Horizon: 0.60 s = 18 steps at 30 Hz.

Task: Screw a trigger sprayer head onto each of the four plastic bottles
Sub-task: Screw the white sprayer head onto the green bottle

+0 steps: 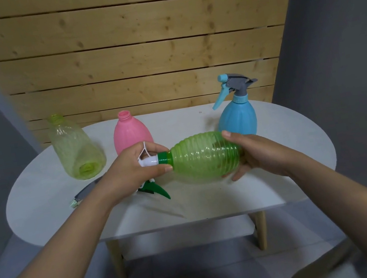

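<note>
I hold a ribbed green bottle (204, 157) sideways above the table, neck pointing left. My right hand (249, 152) grips its base end. My left hand (132, 168) is wrapped around a green-and-white trigger sprayer head (154, 161) seated at the bottle's neck; its green trigger (158, 189) sticks out below my fingers. A pink bottle (131, 131) with an open neck stands behind my left hand. A pale yellow-green bottle (74, 146), also open, stands at the back left. A blue bottle (238, 117) with a blue-and-grey sprayer head (233, 85) on it stands at the back right.
The oval white table (290, 170) has wooden legs and stands before a wooden slat wall. A loose grey sprayer head (83, 194) lies on the table left of my left wrist, partly hidden by my forearm.
</note>
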Motion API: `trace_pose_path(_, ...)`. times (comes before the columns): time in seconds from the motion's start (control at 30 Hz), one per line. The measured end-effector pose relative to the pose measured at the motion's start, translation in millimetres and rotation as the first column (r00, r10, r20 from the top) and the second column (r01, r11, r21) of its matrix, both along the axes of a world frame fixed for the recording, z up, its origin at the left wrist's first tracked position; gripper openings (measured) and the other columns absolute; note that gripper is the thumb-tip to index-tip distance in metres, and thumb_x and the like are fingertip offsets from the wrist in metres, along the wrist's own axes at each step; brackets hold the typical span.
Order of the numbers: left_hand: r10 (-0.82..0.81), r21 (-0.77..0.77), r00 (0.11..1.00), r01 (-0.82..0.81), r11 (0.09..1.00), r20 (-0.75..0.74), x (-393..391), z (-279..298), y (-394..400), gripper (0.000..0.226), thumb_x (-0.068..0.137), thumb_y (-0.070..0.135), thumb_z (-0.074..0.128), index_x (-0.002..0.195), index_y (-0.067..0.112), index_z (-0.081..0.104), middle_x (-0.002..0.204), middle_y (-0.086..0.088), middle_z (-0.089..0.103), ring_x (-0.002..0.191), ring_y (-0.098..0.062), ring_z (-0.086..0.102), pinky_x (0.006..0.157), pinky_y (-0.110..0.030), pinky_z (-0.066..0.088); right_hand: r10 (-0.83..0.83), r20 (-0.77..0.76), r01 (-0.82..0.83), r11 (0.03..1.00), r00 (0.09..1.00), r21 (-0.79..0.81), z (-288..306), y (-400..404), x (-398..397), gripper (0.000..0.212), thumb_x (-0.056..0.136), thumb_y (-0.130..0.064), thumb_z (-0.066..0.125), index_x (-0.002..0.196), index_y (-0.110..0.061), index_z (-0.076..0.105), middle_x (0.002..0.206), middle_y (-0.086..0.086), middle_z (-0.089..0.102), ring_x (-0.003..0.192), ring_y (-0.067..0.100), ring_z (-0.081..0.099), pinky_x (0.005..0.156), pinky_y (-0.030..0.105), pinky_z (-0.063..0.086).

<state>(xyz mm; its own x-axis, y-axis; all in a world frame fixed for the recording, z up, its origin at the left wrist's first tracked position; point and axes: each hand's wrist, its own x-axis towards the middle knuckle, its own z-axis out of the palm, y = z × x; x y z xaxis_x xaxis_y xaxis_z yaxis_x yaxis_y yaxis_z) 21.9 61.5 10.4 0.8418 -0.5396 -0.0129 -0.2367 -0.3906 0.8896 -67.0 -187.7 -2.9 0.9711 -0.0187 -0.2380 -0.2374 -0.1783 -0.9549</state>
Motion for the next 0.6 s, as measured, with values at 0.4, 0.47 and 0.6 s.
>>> trace_pose_path(0.4, 0.006, -0.007, 1.0, -0.006, 1.0, -0.011, -1.5, 3.5, -0.9, 0.021, 0.072, 0.014, 0.076, 0.084, 0.022, 0.061, 0.061, 0.0, 0.059, 0.043, -0.003, 0.051, 0.035, -0.014, 0.033, -0.027, 0.158, 0.035, 0.998, 0.987, -0.053, 3.2, -1.4, -1.9, 0.043, 0.079, -0.046, 0.061, 0.11, -0.015, 0.064, 0.084, 0.005, 0.072, 0.072, 0.022, 0.069, 0.056, 0.031, 0.053)
trace_pose_path(0.47, -0.006, -0.009, 1.0, 0.006, 1.0, -0.015, -2.0, 2.1, -1.7, 0.02, 0.073, 0.014, 0.076, 0.084, 0.022, 0.062, 0.065, -0.001, 0.06, 0.051, -0.009, 0.054, 0.036, -0.015, 0.034, -0.046, 0.137, 0.058, 0.994, 0.99, -0.089, 3.2, -1.2, -0.8, 0.05, 0.079, -0.054, 0.053, 0.104, -0.012, 0.065, 0.076, 0.009, 0.07, 0.068, 0.029, 0.068, 0.053, 0.032, 0.051)
trace_pose_path(0.6, 0.01, -0.03, 1.0, -0.011, 1.0, -0.023, -3.3, 2.0, -3.1, 0.019, 0.073, 0.019, 0.076, 0.085, 0.024, 0.064, 0.059, 0.008, 0.062, 0.048, -0.007, 0.053, 0.037, -0.018, 0.032, -0.043, 0.109, 0.043, 0.999, 0.993, 0.007, 3.5, -0.3, -2.3, 0.052, 0.079, -0.056, 0.059, 0.114, -0.017, 0.062, 0.104, 0.008, 0.071, 0.09, 0.024, 0.071, 0.068, 0.034, 0.056)
